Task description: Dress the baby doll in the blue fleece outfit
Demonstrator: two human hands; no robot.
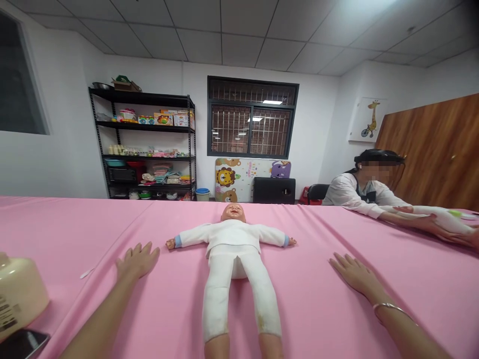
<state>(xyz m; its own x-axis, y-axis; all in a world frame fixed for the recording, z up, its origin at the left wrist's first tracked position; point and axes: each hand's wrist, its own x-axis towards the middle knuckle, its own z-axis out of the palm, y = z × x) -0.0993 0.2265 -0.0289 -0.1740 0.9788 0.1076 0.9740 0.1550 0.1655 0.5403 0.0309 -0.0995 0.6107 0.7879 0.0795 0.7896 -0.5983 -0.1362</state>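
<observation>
A baby doll (234, 237) in a white long-sleeved top and white trousers lies on its back on the pink cloth (310, 309), arms spread, head away from me. Its sleeves have blue cuffs, and a brownish stain marks one trouser leg. My left hand (137, 261) rests flat on the cloth left of the doll, near the doll's hand but apart from it. To the doll's right, my right hand (357, 273) lies flat with fingers spread and a bracelet on the wrist. Neither hand holds anything.
A cream bottle (20, 294) and a dark phone-like object (26, 344) are at the near left. A thin white strip (87, 273) lies beyond them. At the far right a seated person (348, 192) holds a white-clothed doll (441, 215). Shelves (149, 125) stand behind the table.
</observation>
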